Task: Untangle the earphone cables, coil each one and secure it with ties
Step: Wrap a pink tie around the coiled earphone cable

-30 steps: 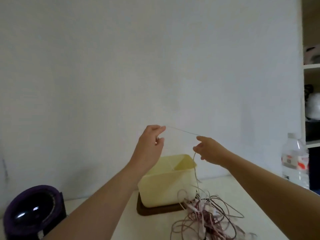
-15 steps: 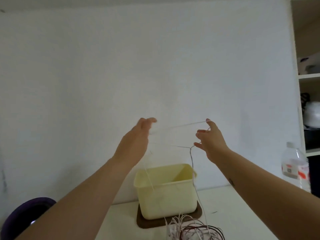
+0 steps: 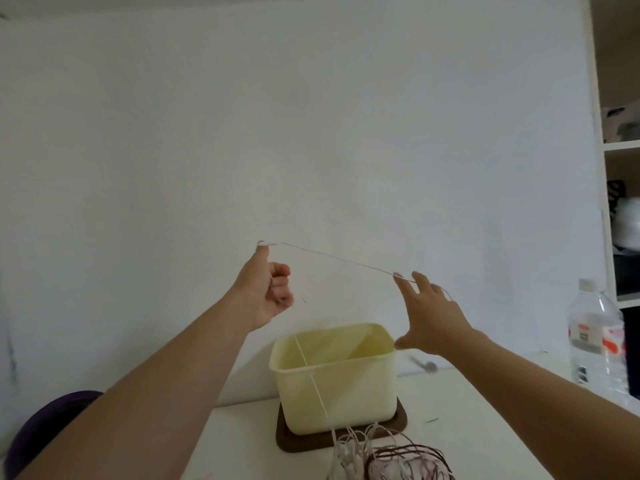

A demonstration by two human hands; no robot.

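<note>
step: untangling | thin white earphone cable (image 3: 339, 261) strung in air betw. hands | l hand (image 3: 265, 289) pinches its end | r hand (image 3: 433, 317) fingers spread, cable over fingertips, no grip | tail drops to tangled cable heap (image 3: 388, 459) | next: likely draw free, avoid snags

Lower centre, we see the tub (image 3: 332, 386) on its tray (image 3: 294, 443) on the bench (image 3: 485, 427), with the cable tangle (image 3: 391, 459) before it at the bottom edge. A bottle (image 3: 594, 344) stands far right, with shelves (image 3: 620, 145) behind it at upper right. One cable (image 3: 346, 262) spans above the tub.
</note>
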